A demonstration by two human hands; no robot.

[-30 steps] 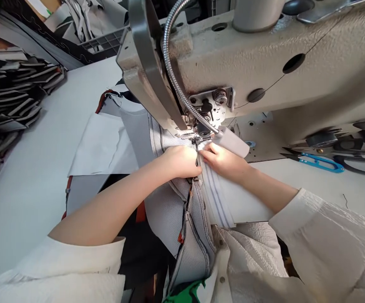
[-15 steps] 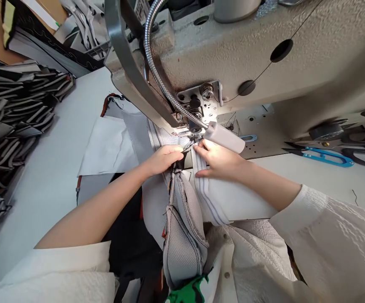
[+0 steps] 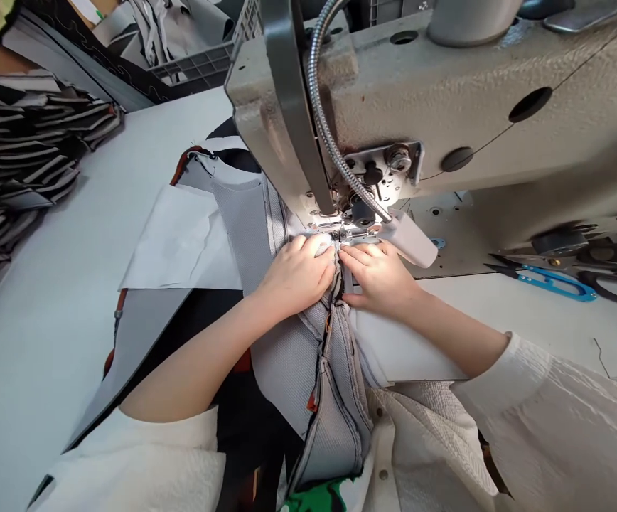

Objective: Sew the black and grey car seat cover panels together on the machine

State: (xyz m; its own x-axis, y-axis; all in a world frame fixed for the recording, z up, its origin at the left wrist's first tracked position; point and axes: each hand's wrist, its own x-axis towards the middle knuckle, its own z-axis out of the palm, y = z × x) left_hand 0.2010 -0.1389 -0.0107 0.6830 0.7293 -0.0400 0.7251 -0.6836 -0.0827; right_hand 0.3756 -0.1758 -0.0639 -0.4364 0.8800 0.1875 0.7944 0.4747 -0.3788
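Observation:
Under the head of a sewing machine (image 3: 426,107), my left hand (image 3: 303,274) is closed on grey padded fabric (image 3: 287,355), its fingers curled over the folded edge. My right hand (image 3: 380,277) grips the same seam from the other side, fingertips pressed together close to the presser foot (image 3: 340,236). The two hands nearly meet. From the seam, the sewn grey part hangs over the table edge towards my lap. A white striped band (image 3: 371,363) runs beneath the right hand, mostly hidden. White sheet material (image 3: 180,242) lies on the fabric to the left.
A stack of grey and black fabric pieces (image 3: 25,149) fills the far left of the table. Behind it stands a grey plastic crate (image 3: 202,67). Blue thread snips (image 3: 554,281) and black-handled scissors (image 3: 615,277) lie at the right. A lamp on a metal gooseneck (image 3: 316,92) reaches down by the needle.
My left hand has turned over and come down on the fabric edge beside the right hand. The grey fabric now covers more of the striped band. The view has shifted left.

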